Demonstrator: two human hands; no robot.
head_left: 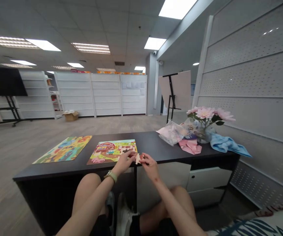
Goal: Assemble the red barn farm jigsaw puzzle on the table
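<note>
At the front edge of the dark table, my left hand [126,161] and my right hand [149,164] are close together, fingers bent inward. Between them are small jigsaw puzzle pieces [137,159], pale with some red-brown. My right fingers pinch one piece; my left fingertips close on the pieces from the other side, partly hiding them. Just left of these lies a farm jigsaw puzzle [111,147] with a red barn and a pink pig. Its right part shows dark gaps and cow-patterned pieces, and my left hand overlaps its lower right corner.
A second, animal-patterned puzzle [66,149] lies at the table's left. Toward the right are clear plastic bags [172,132], a pink cloth [190,146], a vase of pink flowers [205,114] and a blue towel [227,143]. Drawers [209,178] sit under the tabletop [153,146].
</note>
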